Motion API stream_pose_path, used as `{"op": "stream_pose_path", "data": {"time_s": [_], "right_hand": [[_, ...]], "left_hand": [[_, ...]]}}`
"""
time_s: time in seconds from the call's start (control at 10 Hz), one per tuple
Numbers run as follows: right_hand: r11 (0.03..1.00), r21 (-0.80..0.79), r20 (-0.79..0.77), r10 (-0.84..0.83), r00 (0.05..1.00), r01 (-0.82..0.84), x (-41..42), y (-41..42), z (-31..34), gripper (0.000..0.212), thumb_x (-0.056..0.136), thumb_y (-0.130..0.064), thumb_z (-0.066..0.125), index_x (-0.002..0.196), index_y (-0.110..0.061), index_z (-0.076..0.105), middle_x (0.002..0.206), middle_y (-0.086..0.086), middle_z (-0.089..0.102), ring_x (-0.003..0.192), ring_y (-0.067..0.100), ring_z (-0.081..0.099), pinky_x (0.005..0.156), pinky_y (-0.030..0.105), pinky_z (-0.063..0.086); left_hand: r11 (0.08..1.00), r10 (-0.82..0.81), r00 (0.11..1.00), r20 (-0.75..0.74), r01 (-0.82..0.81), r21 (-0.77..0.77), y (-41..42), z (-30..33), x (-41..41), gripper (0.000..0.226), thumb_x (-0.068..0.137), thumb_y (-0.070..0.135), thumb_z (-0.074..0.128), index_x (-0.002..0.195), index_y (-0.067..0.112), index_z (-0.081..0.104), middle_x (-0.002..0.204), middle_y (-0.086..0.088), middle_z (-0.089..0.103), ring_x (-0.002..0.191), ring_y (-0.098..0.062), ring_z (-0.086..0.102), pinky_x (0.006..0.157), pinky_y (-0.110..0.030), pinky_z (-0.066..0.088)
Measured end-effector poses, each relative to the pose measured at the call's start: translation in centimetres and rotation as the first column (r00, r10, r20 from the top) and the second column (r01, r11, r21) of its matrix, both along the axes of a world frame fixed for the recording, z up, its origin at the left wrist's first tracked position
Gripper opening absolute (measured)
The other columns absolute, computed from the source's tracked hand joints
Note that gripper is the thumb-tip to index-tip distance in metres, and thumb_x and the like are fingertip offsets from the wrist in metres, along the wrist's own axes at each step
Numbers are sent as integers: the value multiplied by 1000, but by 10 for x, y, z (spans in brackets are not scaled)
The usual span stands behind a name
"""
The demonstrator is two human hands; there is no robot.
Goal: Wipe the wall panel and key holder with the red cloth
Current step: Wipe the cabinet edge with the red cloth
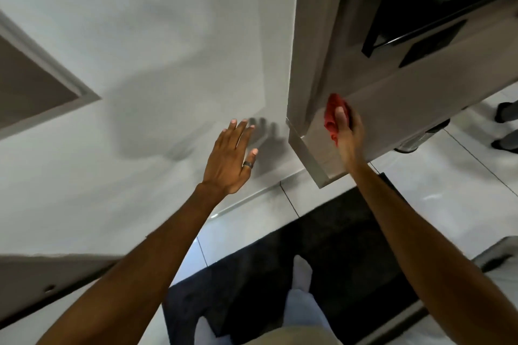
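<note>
The left hand [231, 157] hovers near the white wall [140, 36], fingers spread, holding nothing. The right hand [346, 131] is clenched on the bunched red cloth [333, 112], pressing it to the wall panel [392, 109]. The cloth looks soft and light, best gripped wadded. The dark fixture [420, 25] beyond is possibly the key holder.

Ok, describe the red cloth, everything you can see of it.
The red cloth is a small, soft-looking rag, bunched up and mostly hidden in the grip of the right hand. One crumpled end sticks out above the fingers, another below the thumb side. It is pressed against the pale wall panel, near its lower corner. Its weave and full size cannot be told. The left hand is open and clear of it.
</note>
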State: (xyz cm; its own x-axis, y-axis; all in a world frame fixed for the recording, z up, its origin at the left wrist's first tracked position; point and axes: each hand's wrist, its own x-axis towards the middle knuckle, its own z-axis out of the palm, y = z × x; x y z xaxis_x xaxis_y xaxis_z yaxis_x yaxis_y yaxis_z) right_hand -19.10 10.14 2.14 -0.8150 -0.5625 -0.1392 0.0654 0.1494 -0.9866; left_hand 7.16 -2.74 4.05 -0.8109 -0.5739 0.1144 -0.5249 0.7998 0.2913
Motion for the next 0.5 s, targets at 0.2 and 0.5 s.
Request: {"op": "stream_pose_path", "data": {"time_s": [0.2, 0.5], "right_hand": [[535, 834, -423, 778, 464, -138, -39, 9, -95, 61, 113, -45, 29, 168, -24, 13, 178, 6, 7, 165, 31, -2, 135, 56, 1], [665, 743, -550, 671, 497, -75, -3, 11, -55, 70, 105, -55, 11, 168, -25, 12, 178, 9, 5, 165, 33, -1, 135, 58, 0]], "left_hand": [[1000, 22, 993, 120, -24, 14, 11, -27, -35, 61, 108, 42, 29, 161, 13, 25, 170, -9, 18, 159, -27, 4, 130, -46, 14], [987, 84, 995, 61, -75, -140, 20, 1, 9, 66, 107, 48, 22, 163, 12, 17, 171, -9, 10, 159, -28, 2, 129, -50, 15]]}}
